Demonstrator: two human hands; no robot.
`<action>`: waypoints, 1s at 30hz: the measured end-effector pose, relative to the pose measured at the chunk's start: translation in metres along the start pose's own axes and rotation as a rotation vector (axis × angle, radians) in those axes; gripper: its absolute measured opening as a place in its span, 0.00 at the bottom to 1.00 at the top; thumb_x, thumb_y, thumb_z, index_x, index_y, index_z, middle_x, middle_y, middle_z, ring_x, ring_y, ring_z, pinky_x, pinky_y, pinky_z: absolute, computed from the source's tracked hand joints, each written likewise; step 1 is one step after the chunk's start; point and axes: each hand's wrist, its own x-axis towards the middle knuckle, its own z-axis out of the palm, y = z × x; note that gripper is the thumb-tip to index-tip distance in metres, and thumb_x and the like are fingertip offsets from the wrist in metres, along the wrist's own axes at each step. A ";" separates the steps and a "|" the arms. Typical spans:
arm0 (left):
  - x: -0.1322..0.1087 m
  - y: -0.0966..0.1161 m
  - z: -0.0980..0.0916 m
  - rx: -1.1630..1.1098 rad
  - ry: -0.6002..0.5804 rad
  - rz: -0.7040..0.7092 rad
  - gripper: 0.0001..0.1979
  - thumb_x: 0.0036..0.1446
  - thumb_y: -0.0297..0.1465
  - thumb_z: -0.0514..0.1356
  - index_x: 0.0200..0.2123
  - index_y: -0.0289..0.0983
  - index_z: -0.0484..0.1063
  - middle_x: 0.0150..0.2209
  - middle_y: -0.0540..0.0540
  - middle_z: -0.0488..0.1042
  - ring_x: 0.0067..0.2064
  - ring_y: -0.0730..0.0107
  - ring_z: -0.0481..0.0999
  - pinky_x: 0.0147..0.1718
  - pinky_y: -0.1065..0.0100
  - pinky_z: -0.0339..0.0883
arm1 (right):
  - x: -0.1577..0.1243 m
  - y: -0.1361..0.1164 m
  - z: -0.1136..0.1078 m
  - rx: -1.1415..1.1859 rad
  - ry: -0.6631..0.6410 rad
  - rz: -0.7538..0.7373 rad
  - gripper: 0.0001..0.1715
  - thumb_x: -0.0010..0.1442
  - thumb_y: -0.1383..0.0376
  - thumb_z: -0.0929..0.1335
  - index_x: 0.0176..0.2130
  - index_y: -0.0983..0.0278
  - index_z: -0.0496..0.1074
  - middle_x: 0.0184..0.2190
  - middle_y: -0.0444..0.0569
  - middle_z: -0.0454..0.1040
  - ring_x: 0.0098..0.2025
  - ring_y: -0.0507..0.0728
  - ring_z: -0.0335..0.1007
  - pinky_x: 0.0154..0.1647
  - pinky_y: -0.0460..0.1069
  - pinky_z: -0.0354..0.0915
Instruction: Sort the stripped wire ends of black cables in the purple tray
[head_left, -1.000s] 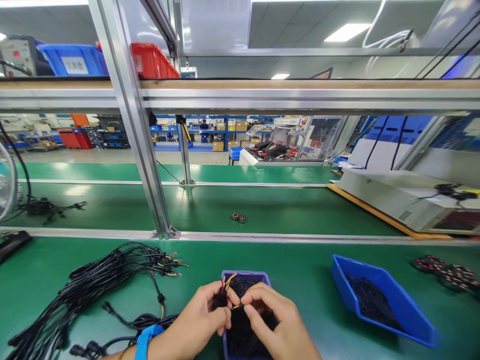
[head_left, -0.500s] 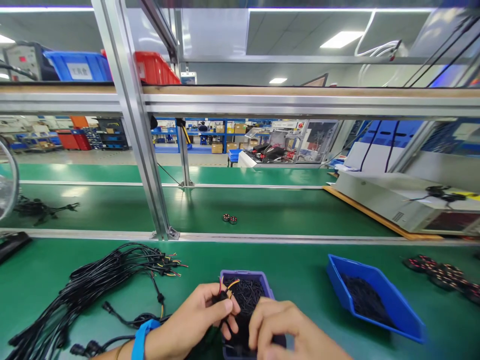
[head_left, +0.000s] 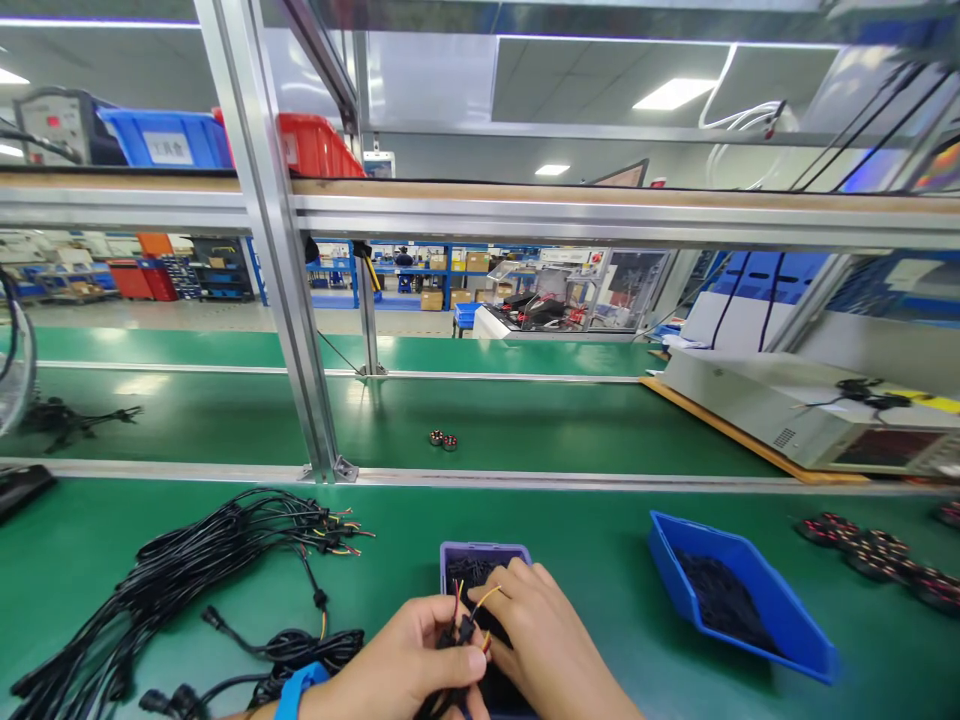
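Observation:
My left hand (head_left: 409,662) pinches a black cable end (head_left: 463,622) whose red and yellow wire tips stick up between the fingers. My right hand (head_left: 546,640) is closed beside it, its fingertips on the yellow wire; whatever small piece it pinches is too small to name. Both hands hover over a small purple box (head_left: 484,556) filled with short black pieces. A blue band (head_left: 294,688) circles my left wrist.
A bundle of black cables (head_left: 187,570) with coloured wire tips lies at the left. A blue bin (head_left: 739,605) of black pieces sits at the right, with round motors (head_left: 870,550) beyond it. Two small motors (head_left: 442,439) rest on the conveyor belt behind the aluminium frame post (head_left: 292,300).
My right hand went down into the purple box and has come back up to the wire tips held in my left hand. The view has shifted slightly.

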 end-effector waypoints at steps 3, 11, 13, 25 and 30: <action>0.001 -0.005 0.001 0.023 0.027 0.050 0.28 0.41 0.50 0.74 0.31 0.35 0.68 0.23 0.53 0.69 0.20 0.74 0.76 0.16 0.79 0.64 | -0.001 0.000 0.002 0.002 0.007 0.021 0.13 0.56 0.79 0.72 0.32 0.60 0.77 0.29 0.44 0.77 0.34 0.57 0.70 0.34 0.51 0.59; 0.008 -0.005 0.000 0.149 0.207 0.191 0.28 0.40 0.52 0.72 0.28 0.34 0.69 0.18 0.55 0.65 0.17 0.78 0.66 0.12 0.80 0.58 | -0.004 0.002 -0.007 0.259 0.130 0.098 0.13 0.66 0.73 0.66 0.35 0.59 0.77 0.33 0.46 0.78 0.38 0.58 0.73 0.37 0.49 0.67; 0.012 -0.011 -0.004 0.150 0.241 0.204 0.28 0.41 0.52 0.72 0.28 0.34 0.70 0.17 0.54 0.66 0.16 0.78 0.65 0.11 0.80 0.56 | -0.004 0.003 -0.007 0.317 0.186 0.148 0.13 0.66 0.68 0.66 0.31 0.59 0.75 0.31 0.45 0.78 0.36 0.58 0.73 0.36 0.50 0.68; 0.014 -0.010 -0.005 0.151 0.270 0.207 0.28 0.41 0.53 0.72 0.28 0.34 0.69 0.16 0.53 0.68 0.15 0.79 0.64 0.11 0.80 0.57 | -0.004 -0.009 -0.013 0.916 0.276 0.420 0.21 0.61 0.49 0.69 0.29 0.62 0.75 0.25 0.44 0.75 0.24 0.53 0.68 0.26 0.45 0.65; 0.013 -0.010 -0.006 0.162 0.259 0.202 0.27 0.42 0.51 0.72 0.28 0.33 0.70 0.17 0.54 0.67 0.16 0.79 0.65 0.12 0.80 0.58 | -0.004 -0.013 -0.004 1.095 0.284 0.523 0.21 0.55 0.47 0.74 0.30 0.63 0.78 0.25 0.44 0.77 0.23 0.52 0.68 0.24 0.44 0.65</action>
